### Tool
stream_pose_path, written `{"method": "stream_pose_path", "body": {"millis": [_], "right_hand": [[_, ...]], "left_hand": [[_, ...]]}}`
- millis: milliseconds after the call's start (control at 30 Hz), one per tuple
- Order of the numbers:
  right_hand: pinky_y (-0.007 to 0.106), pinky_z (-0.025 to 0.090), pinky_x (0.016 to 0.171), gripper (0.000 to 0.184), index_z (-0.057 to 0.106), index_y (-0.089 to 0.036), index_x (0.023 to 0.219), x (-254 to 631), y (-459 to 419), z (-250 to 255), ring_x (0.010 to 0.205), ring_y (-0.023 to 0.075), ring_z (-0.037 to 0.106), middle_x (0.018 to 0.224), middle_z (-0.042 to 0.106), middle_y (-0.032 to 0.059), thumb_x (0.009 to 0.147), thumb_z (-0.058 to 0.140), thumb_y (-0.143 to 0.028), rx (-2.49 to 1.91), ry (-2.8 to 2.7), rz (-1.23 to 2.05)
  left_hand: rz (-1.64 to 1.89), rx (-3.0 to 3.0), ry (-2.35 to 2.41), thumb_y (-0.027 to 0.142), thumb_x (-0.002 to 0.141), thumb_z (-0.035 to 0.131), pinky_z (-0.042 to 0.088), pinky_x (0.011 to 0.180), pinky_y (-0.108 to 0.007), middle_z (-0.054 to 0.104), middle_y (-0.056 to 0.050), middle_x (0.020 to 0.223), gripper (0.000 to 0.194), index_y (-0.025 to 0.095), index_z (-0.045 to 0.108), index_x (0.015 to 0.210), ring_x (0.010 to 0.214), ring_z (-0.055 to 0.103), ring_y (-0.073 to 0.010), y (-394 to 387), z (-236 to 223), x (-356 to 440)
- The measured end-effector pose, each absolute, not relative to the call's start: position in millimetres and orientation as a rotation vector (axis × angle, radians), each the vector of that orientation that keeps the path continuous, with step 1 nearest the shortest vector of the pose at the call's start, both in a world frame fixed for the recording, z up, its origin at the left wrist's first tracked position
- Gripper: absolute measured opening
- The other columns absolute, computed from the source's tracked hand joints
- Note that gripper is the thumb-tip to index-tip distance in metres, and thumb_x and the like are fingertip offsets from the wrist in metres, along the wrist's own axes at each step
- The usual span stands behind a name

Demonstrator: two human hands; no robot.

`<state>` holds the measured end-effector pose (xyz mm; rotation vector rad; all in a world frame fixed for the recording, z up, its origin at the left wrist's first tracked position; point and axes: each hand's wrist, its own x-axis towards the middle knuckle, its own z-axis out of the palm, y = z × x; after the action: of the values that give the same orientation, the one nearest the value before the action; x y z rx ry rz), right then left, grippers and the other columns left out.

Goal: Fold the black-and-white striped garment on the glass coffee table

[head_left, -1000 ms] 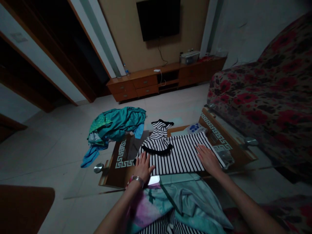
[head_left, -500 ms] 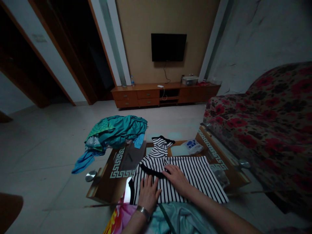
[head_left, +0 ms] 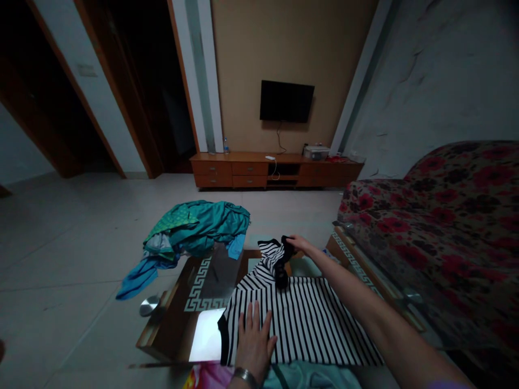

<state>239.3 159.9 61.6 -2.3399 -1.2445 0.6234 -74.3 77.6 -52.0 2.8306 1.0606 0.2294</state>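
A black-and-white striped garment with black trim (head_left: 300, 319) lies spread on a glass-topped coffee table (head_left: 198, 286). My left hand (head_left: 254, 337) rests flat on its near edge, fingers apart. At the far end, my right hand (head_left: 298, 244) reaches over the gathered, black-trimmed top of the garment, and its fingers seem pinched on that trim. A teal and pink cloth (head_left: 308, 375) lies just below the garment, at the bottom of the view.
A heap of teal and blue clothes (head_left: 198, 229) sits at the table's far left corner. A floral sofa (head_left: 430, 232) runs along the right. Farther off stand a low wooden TV cabinet (head_left: 275, 173) and a wall-mounted TV (head_left: 286, 101), on a pale tiled floor (head_left: 73, 243).
My right hand has moved from the garment's middle to its far, black-trimmed top. My left hand stays on the near edge. The view has tilted level and swung upward.
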Motion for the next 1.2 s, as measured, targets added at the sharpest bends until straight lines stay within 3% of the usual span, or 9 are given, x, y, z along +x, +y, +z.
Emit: {"method": "stream_pose_path", "body": {"millis": [200,333,467,533,633,833,1000,1100,1200], "right_hand": [[0.025,0.044,0.077,0.028,0.067,-0.013,0.101,225,166,59,0.095,0.0192,0.062,0.103,0.068,0.0129,0.086,0.049,-0.027,-2.524,-1.260,0.418],[0.032,0.044,0.083,0.033,0.069,-0.015,0.097,198,153,52,0.101,0.0264,0.062,0.105,0.067,0.0155,0.085,0.054,-0.042,-2.600,-1.362,0.383],[0.040,0.044,0.086,0.046,0.065,-0.010,0.106,181,131,33,0.105,0.0321,0.060,0.108,0.065,0.0221,0.085,0.052,-0.049,-2.722,-1.308,0.329],[0.040,0.045,0.086,0.049,0.061,-0.011,0.114,181,129,22,0.105,0.0317,0.060,0.111,0.064,0.0203,0.082,0.058,-0.048,-2.680,-1.207,0.380],[0.035,0.045,0.087,0.048,0.060,-0.015,0.119,188,145,15,0.106,0.0273,0.060,0.114,0.064,0.0147,0.075,0.066,-0.032,-2.503,-1.089,0.443],[0.027,0.045,0.089,0.032,0.068,-0.017,0.105,210,225,44,0.101,0.0181,0.062,0.109,0.067,0.0077,0.080,0.050,-0.012,-2.275,-1.075,0.371],[0.020,0.050,0.074,0.038,0.061,-0.014,0.118,212,265,66,0.084,0.0118,0.065,0.099,0.070,0.0054,0.080,0.054,-0.013,-2.074,-1.187,0.487],[0.018,0.049,0.073,0.039,0.057,-0.015,0.125,218,255,66,0.088,0.0106,0.065,0.105,0.068,0.0057,0.088,0.049,-0.023,-2.029,-1.243,0.514],[0.021,0.048,0.076,0.033,0.066,-0.015,0.109,231,225,57,0.090,0.0141,0.064,0.098,0.070,0.0064,0.090,0.048,-0.033,-2.125,-1.260,0.514]], "left_hand": [[0.229,2.798,1.055,0.046,0.083,0.052,0.026,0.107,-0.062,0.031,-0.009,0.151,0.058,0.036,0.042,0.139,0.140,0.022,-0.0363,77,-48,-77],[0.219,2.777,1.062,0.047,0.084,0.051,0.024,0.109,-0.061,0.031,-0.010,0.151,0.057,0.034,0.044,0.138,0.140,0.022,-0.0353,76,-45,-76],[0.228,2.783,1.069,0.048,0.085,0.049,0.023,0.110,-0.060,0.028,-0.010,0.152,0.055,0.034,0.045,0.138,0.141,0.022,-0.0343,76,-47,-75],[0.240,2.782,1.063,0.049,0.084,0.049,0.024,0.109,-0.061,0.028,-0.010,0.152,0.055,0.034,0.045,0.138,0.140,0.022,-0.0347,77,-50,-75],[0.237,2.772,1.061,0.051,0.083,0.049,0.025,0.107,-0.061,0.028,-0.010,0.152,0.057,0.035,0.043,0.138,0.140,0.023,-0.0355,79,-55,-76],[0.264,2.812,1.070,0.045,0.081,0.054,0.025,0.107,-0.061,0.031,-0.009,0.151,0.058,0.037,0.042,0.138,0.139,0.025,-0.0356,81,-63,-75],[0.270,2.823,1.160,0.042,0.080,0.057,0.022,0.108,-0.061,0.034,-0.009,0.149,0.057,0.038,0.045,0.135,0.138,0.027,-0.0354,79,-71,-71],[0.266,2.828,1.152,0.042,0.080,0.056,0.022,0.108,-0.060,0.033,-0.009,0.150,0.058,0.039,0.044,0.136,0.139,0.026,-0.0347,79,-75,-70],[0.263,2.838,1.158,0.045,0.081,0.054,0.020,0.109,-0.061,0.030,-0.009,0.151,0.058,0.039,0.042,0.137,0.140,0.023,-0.0346,80,-80,-71]]}}
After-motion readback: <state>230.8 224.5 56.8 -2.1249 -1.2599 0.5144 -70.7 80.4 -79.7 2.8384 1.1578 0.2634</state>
